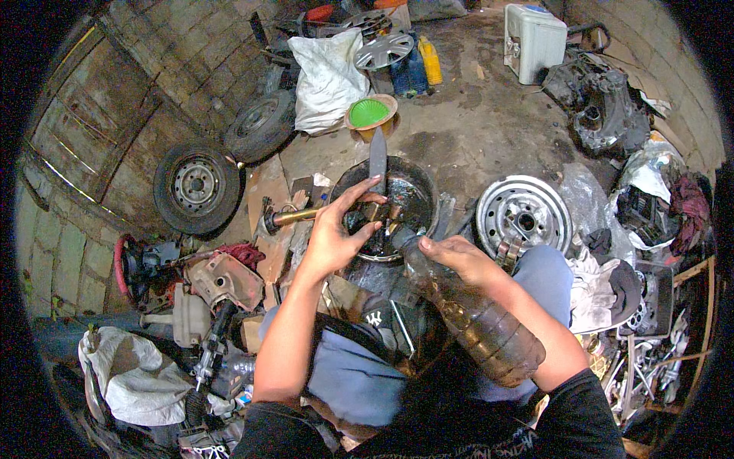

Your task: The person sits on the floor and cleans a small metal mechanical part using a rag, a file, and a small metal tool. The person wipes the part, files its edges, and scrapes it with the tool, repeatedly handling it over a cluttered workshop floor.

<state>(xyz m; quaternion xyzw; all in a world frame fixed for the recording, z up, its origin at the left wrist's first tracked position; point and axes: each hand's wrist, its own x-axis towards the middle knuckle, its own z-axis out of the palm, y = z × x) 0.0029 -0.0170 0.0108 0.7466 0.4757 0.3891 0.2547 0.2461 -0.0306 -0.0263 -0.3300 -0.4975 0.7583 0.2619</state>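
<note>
My right hand point(459, 258) is closed around the neck end of a dirty plastic bottle point(487, 327), which slants with its neck towards a round black basin point(427, 178). Between the thumb and fingers of my left hand point(344, 229), over the basin's left side, is a small metal part point(375, 215), partly hidden by the fingers. Dark, wet-looking parts lie in the basin. A flat grey blade-like piece point(378, 152) stands out over its far rim. Left of the basin, behind my left wrist, lies a brass-coloured metal tube point(295, 217).
A steel wheel rim point(524, 218) lies to the right, near my knee. Two tyres point(196, 186) lean by the left wall. Beyond the basin stand a bowl with a green insert point(370, 113) and a white sack point(330, 80). A greasy gearbox-like casting point(610, 112) sits at the far right.
</note>
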